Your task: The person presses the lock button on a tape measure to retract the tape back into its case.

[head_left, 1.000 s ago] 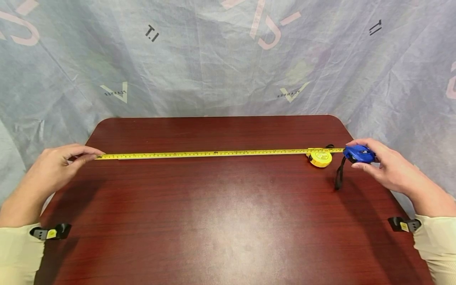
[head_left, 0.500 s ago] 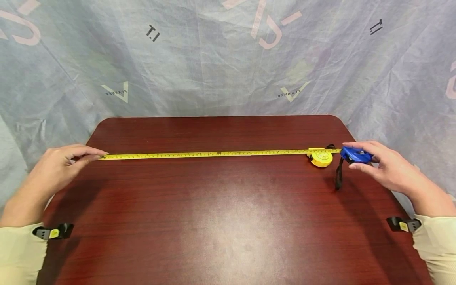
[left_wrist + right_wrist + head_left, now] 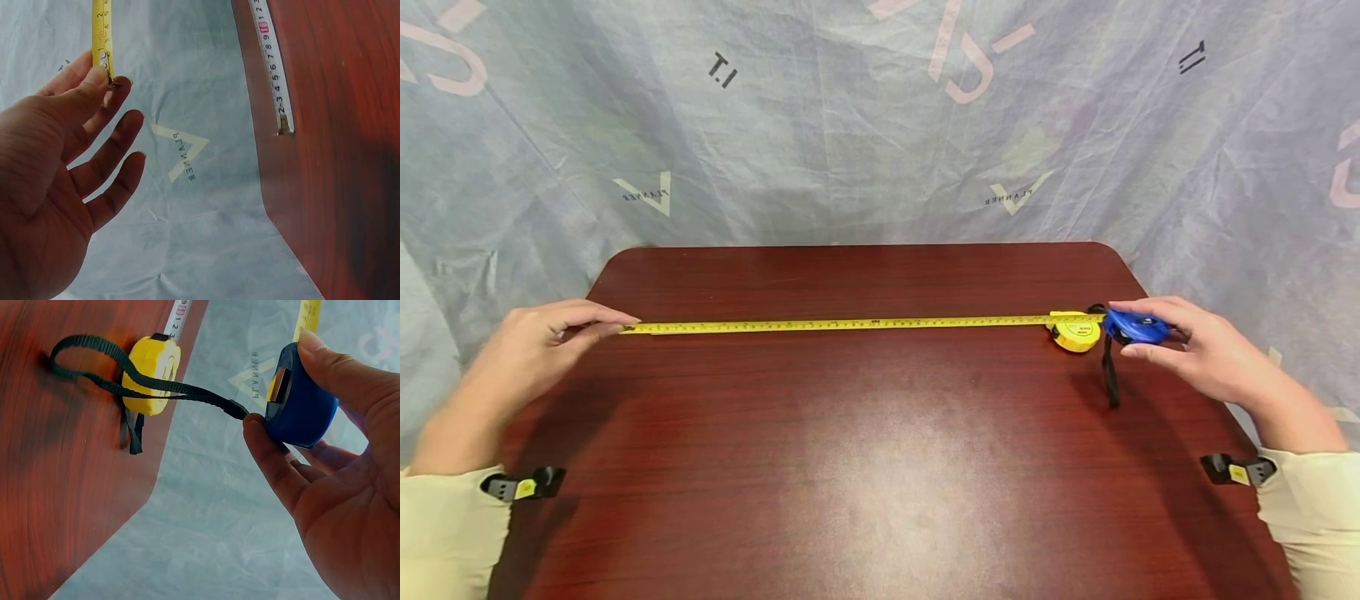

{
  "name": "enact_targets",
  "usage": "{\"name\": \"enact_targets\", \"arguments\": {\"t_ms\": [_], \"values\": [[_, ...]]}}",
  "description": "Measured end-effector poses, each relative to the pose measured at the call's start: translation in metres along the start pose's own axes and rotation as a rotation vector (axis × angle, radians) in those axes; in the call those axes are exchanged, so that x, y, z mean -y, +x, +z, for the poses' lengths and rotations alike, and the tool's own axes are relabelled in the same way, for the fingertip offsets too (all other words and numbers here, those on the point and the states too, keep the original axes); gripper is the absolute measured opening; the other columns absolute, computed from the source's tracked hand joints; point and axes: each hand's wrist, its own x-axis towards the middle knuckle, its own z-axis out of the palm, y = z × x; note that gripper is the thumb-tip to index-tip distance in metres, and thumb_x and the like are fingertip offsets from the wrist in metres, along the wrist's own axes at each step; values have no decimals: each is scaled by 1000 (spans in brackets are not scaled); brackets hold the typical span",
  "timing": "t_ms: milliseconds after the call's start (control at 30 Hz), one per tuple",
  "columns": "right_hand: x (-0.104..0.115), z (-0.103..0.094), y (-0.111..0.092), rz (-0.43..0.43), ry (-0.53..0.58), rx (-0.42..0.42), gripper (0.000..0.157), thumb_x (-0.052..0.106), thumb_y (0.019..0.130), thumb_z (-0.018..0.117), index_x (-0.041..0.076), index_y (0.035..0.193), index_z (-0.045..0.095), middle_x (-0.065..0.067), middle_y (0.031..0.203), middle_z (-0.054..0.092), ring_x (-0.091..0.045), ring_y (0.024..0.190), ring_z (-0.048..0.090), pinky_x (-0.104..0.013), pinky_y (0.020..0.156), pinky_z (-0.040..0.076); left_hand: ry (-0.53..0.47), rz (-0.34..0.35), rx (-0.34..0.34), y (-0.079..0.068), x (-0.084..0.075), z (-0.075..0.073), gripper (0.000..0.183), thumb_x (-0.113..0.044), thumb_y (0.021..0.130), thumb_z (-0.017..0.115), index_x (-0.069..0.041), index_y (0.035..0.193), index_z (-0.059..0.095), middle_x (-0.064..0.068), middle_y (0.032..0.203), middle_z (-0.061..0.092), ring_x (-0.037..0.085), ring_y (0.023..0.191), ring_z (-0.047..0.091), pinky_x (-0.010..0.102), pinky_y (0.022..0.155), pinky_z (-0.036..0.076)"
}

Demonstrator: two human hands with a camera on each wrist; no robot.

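My left hand (image 3: 542, 343) pinches the hooked end of a yellow tape blade (image 3: 820, 325) between thumb and index finger. In the left wrist view the other fingers are spread. The blade stretches across to a blue tape measure (image 3: 1133, 327), whose case my right hand (image 3: 1210, 346) grips. From that case a black wrist strap (image 3: 159, 387) hangs in a loop. A yellow tape measure (image 3: 1078, 336) sits on the table under the blade's right end. Its white blade (image 3: 275, 75) lies drawn out along the table, mostly hidden in the head view by the held blade.
The reddish-brown wooden table (image 3: 887, 467) has rounded far corners. Behind it and at both sides hangs a grey printed cloth (image 3: 850, 125). A black strap with a small device (image 3: 523, 486) circles each sleeve cuff.
Both hands have moved a little inward, the left to the right and the right to the left. The stretch of yellow blade between them is shorter; the yellow tape measure has stayed put.
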Motion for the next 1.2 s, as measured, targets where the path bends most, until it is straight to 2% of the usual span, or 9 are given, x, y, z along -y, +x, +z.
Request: {"name": "enact_targets", "arguments": {"t_ms": [267, 500, 667, 967, 1200], "values": [[4, 7, 7, -16, 44, 10, 68, -15, 75, 85, 7, 137, 67, 1, 122, 61, 2, 104, 56, -4, 88, 41, -28, 36, 4, 8, -10, 4, 41, 11, 78, 83, -23, 103, 83, -7, 91, 75, -13, 83, 56, 8, 76, 38], [10, 10, 12, 24, 70, 42, 67, -11, 78, 84, 9, 139, 65, -2, 126, 59, -1, 107, 55, -4, 89, 41, -28, 88, 17, 13, -16, 6, 44, 12, 76, 84, -22, 104, 82, -8, 89, 75, -12, 82, 56, 9, 76, 37], [12, 13, 14, 39, 68, 53, 66, -8, 79, 85, 11, 140, 66, -2, 129, 59, -1, 108, 54, -3, 89, 40, -20, 114, 20, 17, -21, 8, 45, 13, 73, 85, -22, 103, 83, -9, 90, 76, -9, 78, 55, 12, 72, 38], [19, 18, 18, 81, 101, 84, 63, -3, 83, 85, 14, 140, 65, -2, 128, 58, -2, 107, 55, -4, 90, 40, -34, 89, 53, 21, -31, 14, 44, 8, 75, 87, -26, 103, 82, -11, 95, 76, -11, 83, 59, 10, 71, 41], [21, 25, 22, 48, 141, 83, 62, -5, 82, 84, 9, 140, 65, -3, 125, 58, -4, 106, 56, -5, 90, 41, -39, 93, 79, 28, -37, 20, 41, 3, 78, 87, -27, 104, 81, -12, 97, 76, -10, 83, 60, 12, 70, 43]]}}
